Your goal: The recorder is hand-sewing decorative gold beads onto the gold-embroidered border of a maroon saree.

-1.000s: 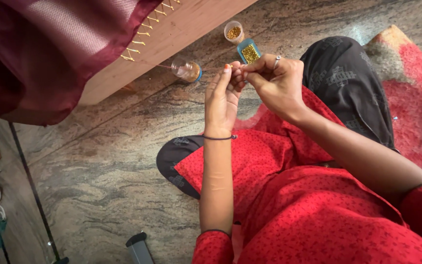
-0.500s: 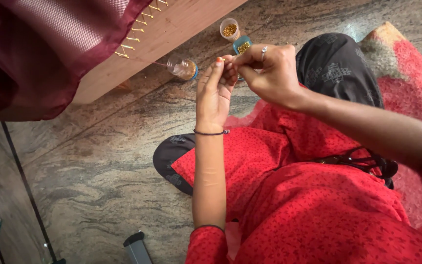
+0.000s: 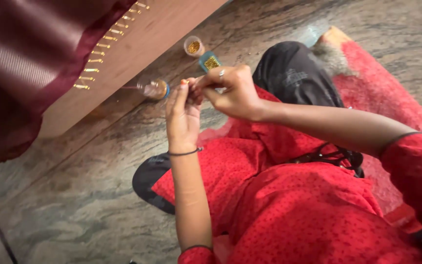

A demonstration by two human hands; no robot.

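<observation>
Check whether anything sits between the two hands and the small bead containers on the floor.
Nothing visible does. The left hand and right hand meet fingertip to fingertip just above the clear jar and blue bead container; only bare floor lies between.

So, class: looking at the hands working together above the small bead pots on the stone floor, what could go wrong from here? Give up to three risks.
1. The left hand and right hand pinch something too fine to make out; it could slip and vanish on the patterned floor.
2. The open pot of gold beads sits near the knee; a nudge might spill it.
3. The small jar lies on its side and may roll.
</observation>
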